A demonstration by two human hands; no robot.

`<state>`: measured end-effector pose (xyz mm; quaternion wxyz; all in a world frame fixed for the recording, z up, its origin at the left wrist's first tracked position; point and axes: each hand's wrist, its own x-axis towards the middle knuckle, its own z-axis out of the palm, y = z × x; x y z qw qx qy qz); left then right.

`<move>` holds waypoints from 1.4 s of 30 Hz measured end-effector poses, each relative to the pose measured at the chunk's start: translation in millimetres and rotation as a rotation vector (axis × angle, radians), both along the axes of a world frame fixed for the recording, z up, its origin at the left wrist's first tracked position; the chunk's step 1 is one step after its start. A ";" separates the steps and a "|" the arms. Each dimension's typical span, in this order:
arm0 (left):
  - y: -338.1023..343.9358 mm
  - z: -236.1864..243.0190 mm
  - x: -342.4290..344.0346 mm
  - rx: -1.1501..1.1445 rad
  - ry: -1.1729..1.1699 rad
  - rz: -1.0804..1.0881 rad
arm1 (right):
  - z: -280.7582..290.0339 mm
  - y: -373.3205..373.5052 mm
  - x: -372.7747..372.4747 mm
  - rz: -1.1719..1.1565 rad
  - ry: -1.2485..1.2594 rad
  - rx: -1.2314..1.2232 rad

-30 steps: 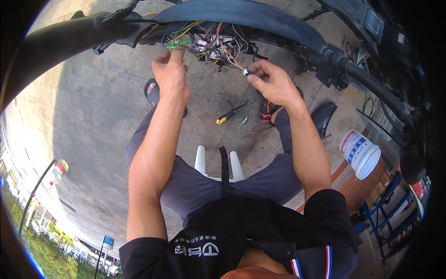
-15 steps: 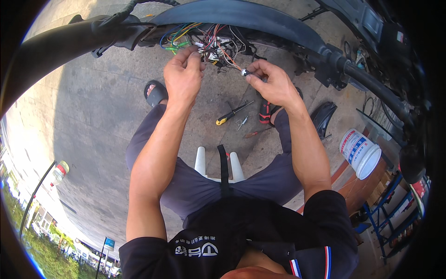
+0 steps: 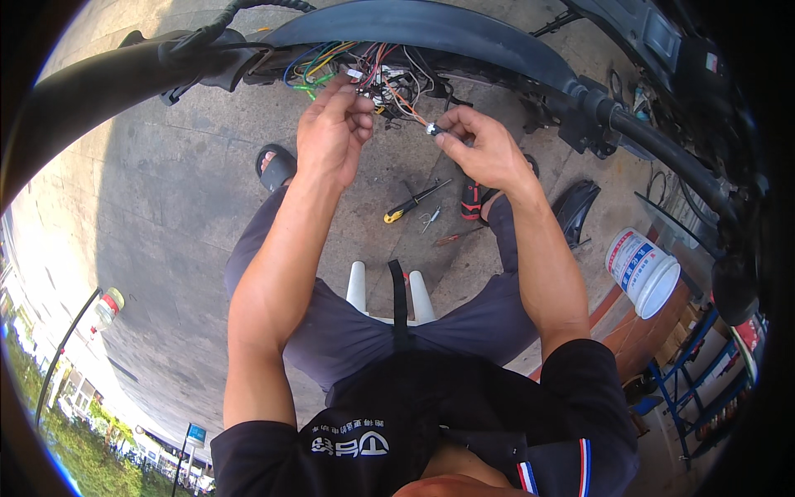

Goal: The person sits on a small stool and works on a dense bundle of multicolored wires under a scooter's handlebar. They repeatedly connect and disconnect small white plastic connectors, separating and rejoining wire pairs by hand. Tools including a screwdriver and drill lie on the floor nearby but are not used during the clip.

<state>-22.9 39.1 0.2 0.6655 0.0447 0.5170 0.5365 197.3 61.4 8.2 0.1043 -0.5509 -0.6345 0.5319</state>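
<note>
A tangle of coloured wires (image 3: 389,70) hangs beneath the long dark frame panel (image 3: 422,25) of a vehicle at the top. My left hand (image 3: 331,137) is up in this tangle with curled fingers, close to a small white connector (image 3: 354,74) and green sleeved terminals (image 3: 304,87); what its fingertips grip is too small to make out. My right hand (image 3: 480,149) pinches a small black-and-white plug (image 3: 433,129) at the end of orange and pale wires, lower and to the right of the main bundle.
A yellow-black screwdriver (image 3: 399,210), a red-black power tool (image 3: 470,199) and small metal pieces (image 3: 431,216) lie on the concrete between my feet. A white stool (image 3: 418,294) is under me. A white bucket (image 3: 642,269), blue rack (image 3: 679,389) and dark curved panel (image 3: 580,211) are at right.
My left hand has moved right from the green terminals, further into the middle of the wire bundle. My right hand has shifted slightly left with the plug still pinched.
</note>
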 end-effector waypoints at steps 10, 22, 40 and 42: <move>15.8 -3.5 -1.3 -0.064 -0.106 0.021 | 2.0 -3.1 -7.5 0.026 -0.012 0.002; 14.6 -6.8 -7.3 -0.011 -0.090 -0.002 | 8.0 -0.6 -2.8 0.068 -0.027 0.048; 11.4 -10.6 -13.5 0.002 -0.028 -0.019 | 8.6 -1.3 -5.2 0.079 -0.018 0.076; 11.9 -10.5 -14.2 0.004 -0.029 -0.034 | 9.5 -1.4 -5.8 0.084 -0.011 0.084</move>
